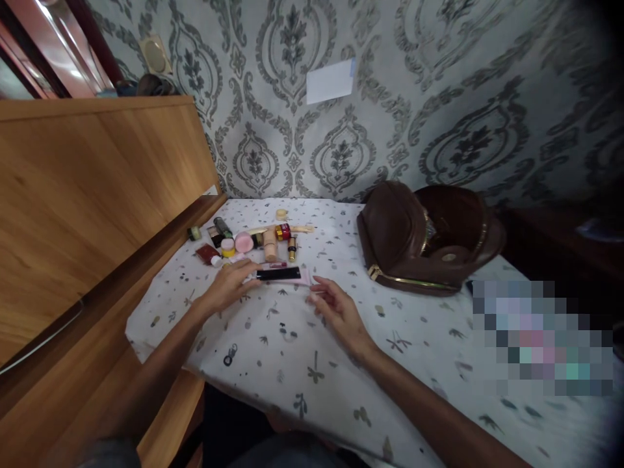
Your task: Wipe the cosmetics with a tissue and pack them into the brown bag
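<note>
Tube [277, 274], black for most of its length and pale pink at its right end, lies crosswise on the white leaf-printed cloth of the tabletop [283, 361], between the two hands. The left hand [231, 284] is at its left end, thumb and fingers parted about it — whether that grip presses on the tube, I cannot tell. The right hand [338, 312] is by the pale pink end, its grip half open with fingers curled and nothing seen in it.

Just beyond the tube lies a slim pink stick [277, 264]. Farther back are a beige bottle [270, 246], a black-and-gold lipstick [292, 249] and a red nail-polish bottle [283, 232]; to their left are a round pink compact [244, 242], a yellow-based jar [227, 247] and a reddish-brown packet [205, 253].

On the far right sits a brown handbag [390, 224], unzipped — beyond it, patterned wallpaper [341, 149]. A wooden panel [107, 175] stands on the left.
</note>
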Available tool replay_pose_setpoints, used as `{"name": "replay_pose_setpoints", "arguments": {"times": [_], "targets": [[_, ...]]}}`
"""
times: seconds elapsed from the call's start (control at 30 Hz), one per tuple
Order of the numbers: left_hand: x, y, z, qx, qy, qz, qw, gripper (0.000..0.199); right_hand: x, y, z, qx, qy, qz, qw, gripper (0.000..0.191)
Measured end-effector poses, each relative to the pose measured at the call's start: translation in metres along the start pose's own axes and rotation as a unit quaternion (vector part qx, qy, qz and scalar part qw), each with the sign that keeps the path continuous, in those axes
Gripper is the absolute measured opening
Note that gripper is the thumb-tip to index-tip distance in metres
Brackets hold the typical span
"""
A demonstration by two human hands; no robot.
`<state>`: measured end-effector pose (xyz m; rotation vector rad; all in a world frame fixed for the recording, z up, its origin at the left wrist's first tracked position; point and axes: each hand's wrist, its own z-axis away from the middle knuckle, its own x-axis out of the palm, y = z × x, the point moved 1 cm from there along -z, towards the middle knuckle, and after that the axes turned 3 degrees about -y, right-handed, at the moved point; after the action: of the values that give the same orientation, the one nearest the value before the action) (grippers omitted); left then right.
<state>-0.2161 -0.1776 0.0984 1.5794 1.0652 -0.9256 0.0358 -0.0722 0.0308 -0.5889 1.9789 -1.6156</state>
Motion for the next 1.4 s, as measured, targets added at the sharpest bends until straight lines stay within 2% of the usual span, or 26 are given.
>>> {"name": "replay_pose_setpoints", "arguments": {"times": [0.13, 0.27, 0.47, 0.53, 0.6, 0.7, 0.8, 0.9, 1.07, 1.17, 1.3, 1.4], "targets": [[0.021, 0.019, 0.003, 0.05, 0.014, -0.025, 0.998, 0.025, -0.001, -0.003, 0.001, -0.015, -0.015, -0.013, 1.0, 0.047], [0.036, 0.021, 0.004, 0.068, 0.028, -0.061, 0.995, 0.024, -0.002, -0.007, 0.001, -0.034, -0.029, 0.02, 0.999, 0.036], [0.041, 0.019, 0.013, 0.076, 0.012, -0.054, 0.996, 0.026, -0.001, -0.002, 0.001, -0.097, -0.023, 0.105, 0.99, 0.016], [0.041, 0.021, 0.014, 0.064, 0.036, -0.022, 0.997, 0.027, 0.001, 0.001, 0.002, -0.099, -0.029, 0.135, 0.986, 0.019], [0.044, 0.029, 0.012, 0.023, 0.076, 0.007, 0.997, 0.029, 0.002, 0.002, 0.003, -0.105, -0.042, 0.17, 0.979, 0.023], [0.056, 0.053, 0.003, -0.029, 0.107, 0.025, 0.994, 0.031, 0.003, 0.001, 0.003, -0.125, -0.056, 0.23, 0.964, 0.021], [0.072, 0.083, -0.01, 0.027, 0.062, -0.005, 0.998, 0.024, 0.003, 0.001, 0.002, -0.137, -0.057, 0.281, 0.948, 0.01], [0.083, 0.098, -0.021, 0.072, 0.005, -0.075, 0.995, 0.022, 0.003, 0.003, 0.002, -0.14, -0.055, 0.32, 0.935, 0.008], [0.081, 0.085, -0.024, 0.065, -0.006, -0.146, 0.987, 0.028, 0.002, 0.002, 0.002, -0.141, -0.074, 0.338, 0.927, 0.004], [0.075, 0.069, -0.019, 0.051, -0.007, -0.166, 0.985, 0.027, 0.001, 0.001, 0.002, -0.142, -0.076, 0.32, 0.934, 0.013], [0.062, 0.049, -0.01, -0.018, -0.011, -0.194, 0.981, 0.025, 0.0, 0.001, 0.003, -0.131, -0.078, 0.309, 0.939, 0.02], [0.054, 0.037, -0.003, -0.076, -0.02, -0.176, 0.981, 0.025, 0.0, -0.002, 0.004, -0.113, -0.08, 0.301, 0.944, 0.022]]}}
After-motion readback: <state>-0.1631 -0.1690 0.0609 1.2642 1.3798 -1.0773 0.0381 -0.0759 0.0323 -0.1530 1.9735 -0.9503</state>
